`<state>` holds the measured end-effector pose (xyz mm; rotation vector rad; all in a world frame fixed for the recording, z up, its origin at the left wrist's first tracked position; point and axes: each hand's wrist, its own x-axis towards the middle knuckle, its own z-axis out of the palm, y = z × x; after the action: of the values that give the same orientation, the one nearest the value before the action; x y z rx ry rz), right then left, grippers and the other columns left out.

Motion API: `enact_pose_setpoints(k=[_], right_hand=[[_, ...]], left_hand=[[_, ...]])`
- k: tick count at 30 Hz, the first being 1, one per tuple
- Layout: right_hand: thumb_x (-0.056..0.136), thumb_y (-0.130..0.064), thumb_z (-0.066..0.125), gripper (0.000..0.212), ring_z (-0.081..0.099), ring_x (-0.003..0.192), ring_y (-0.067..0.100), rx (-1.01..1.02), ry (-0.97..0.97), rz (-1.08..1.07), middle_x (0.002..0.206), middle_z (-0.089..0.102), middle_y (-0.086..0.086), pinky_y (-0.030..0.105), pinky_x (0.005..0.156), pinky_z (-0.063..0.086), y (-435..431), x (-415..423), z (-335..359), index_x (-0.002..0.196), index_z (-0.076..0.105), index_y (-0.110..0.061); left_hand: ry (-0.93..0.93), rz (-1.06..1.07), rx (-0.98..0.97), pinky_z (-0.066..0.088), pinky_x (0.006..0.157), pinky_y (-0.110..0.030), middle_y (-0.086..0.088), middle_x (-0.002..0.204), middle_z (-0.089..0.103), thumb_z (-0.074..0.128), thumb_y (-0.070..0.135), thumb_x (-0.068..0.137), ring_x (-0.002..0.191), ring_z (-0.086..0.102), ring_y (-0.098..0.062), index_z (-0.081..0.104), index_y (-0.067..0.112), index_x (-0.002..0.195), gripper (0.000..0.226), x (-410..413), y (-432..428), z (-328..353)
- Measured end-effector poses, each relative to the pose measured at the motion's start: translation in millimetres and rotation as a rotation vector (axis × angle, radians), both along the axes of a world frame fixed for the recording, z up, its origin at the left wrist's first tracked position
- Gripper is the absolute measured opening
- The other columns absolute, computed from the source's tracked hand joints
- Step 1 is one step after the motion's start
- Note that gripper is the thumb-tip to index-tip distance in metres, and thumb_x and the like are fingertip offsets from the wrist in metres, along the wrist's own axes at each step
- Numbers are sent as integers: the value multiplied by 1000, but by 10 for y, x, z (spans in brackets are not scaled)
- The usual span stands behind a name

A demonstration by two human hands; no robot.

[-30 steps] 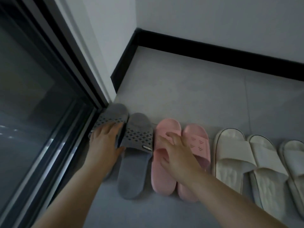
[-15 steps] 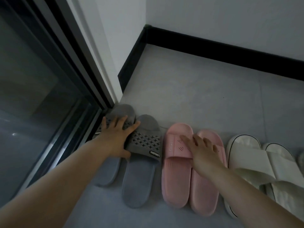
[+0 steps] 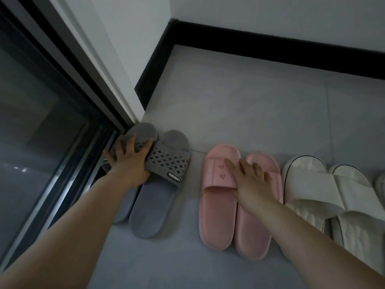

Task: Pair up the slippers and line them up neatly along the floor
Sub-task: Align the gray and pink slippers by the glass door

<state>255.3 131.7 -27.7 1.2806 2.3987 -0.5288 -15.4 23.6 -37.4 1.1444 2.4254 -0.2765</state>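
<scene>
**Both hands down on the slipper row**

Nearest me, my two forearms come in from the bottom edge. The slippers lie in a row on the floor (image 3: pixel 250 97), heels toward me, toes toward the far wall.

My left hand (image 3: pixel 129 161) is on the left grey slipper (image 3: pixel 143 132). The fingers are curled over its strap and grip it. That slipper sits at the left end of the row, tight against the glass door (image 3: pixel 41 153), and most of it is hidden under my hand and arm. The right grey slipper (image 3: pixel 152 209) touches it near the toes and lies at a slant, heel swung right, with white lettering on its strap.

A strip of floor separates the grey ones from the pink pair (image 3: pixel 216 215), which lies side by side and touching. My right hand (image 3: pixel 252 180) lies flat across both pink straps, fingers straight and spread, pinching nothing.

Just right of them is a white pair (image 3: pixel 308 184), also touching each other. One more white slipper (image 3: pixel 381 184) is cut off at the right edge.

Beyond the toes the floor runs to a black skirting (image 3: pixel 270 46) at the foot of the far wall.
</scene>
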Motion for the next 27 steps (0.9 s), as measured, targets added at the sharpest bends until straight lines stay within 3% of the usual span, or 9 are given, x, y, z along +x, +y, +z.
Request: enact_pose_setpoints(k=[4, 9, 11, 14, 16, 19, 24, 27], right_hand=[[80, -41, 60, 91, 4, 142, 35, -68, 11, 32, 157, -1, 4, 53, 112, 12, 21, 14, 18, 144, -5, -40], [73, -41, 65, 100, 3, 143, 35, -36, 92, -86, 157, -1, 7, 46, 115, 9, 54, 329, 78, 145, -4, -34], [74, -36, 66, 99, 7, 143, 33, -59, 86, -125, 157, 2, 7, 42, 115, 12, 96, 578, 98, 147, -2, -29], [82, -22, 61, 86, 23, 139, 31, -135, 108, -80, 157, 10, 7, 35, 111, 22, 183, 810, 166, 148, 6, -17], [84, -17, 58, 77, 33, 133, 32, -170, 164, -81, 154, 20, 9, 34, 107, 28, 234, 836, 222, 146, 14, -13], [80, -13, 61, 79, 44, 125, 34, -193, 220, -107, 148, 32, 13, 38, 103, 36, 254, 817, 216, 145, 17, -13], [73, -16, 75, 95, 41, 130, 29, -234, 381, -123, 148, 34, 14, 26, 101, 28, 340, 880, 139, 146, 14, -14], [70, -15, 78, 98, 43, 129, 26, -286, 432, -182, 144, 42, 13, 23, 94, 34, 361, 885, 142, 146, 17, -16]], left_hand=[[58, -1, -16, -15, 108, -62, -2, 155, -14, 59, 27, 74, 140, -20, -36, -1, 45, 142, 92, 91, 23, 43], [125, -169, -146, -11, 111, -59, -7, 156, -14, 61, 33, 78, 142, -15, -37, -7, 22, 147, 98, 364, 106, 333], [91, -359, -70, -2, 115, -53, -7, 157, -8, 61, 35, 78, 144, -8, -35, -5, 18, 147, 98, 644, 240, 494], [-130, -606, -37, 23, 114, -35, -11, 152, 21, 64, 33, 78, 139, 24, -29, 10, 11, 146, 89, 1191, 575, 704], [-219, -611, -182, 35, 108, -37, -14, 148, 27, 68, 30, 79, 132, 38, -30, 12, 10, 145, 89, 1507, 766, 759], [-170, -575, -356, 38, 105, -41, -16, 151, 19, 69, 20, 79, 130, 40, -35, 1, 13, 147, 96, 1761, 896, 644], [-105, -533, -287, 40, 104, -38, -15, 145, 28, 62, 18, 81, 125, 44, -35, 7, 14, 146, 85, 1721, 1023, 436], [-104, -536, -223, 37, 108, -39, -15, 146, 34, 69, 28, 77, 129, 43, -32, 17, 11, 145, 88, 1619, 964, 401]])
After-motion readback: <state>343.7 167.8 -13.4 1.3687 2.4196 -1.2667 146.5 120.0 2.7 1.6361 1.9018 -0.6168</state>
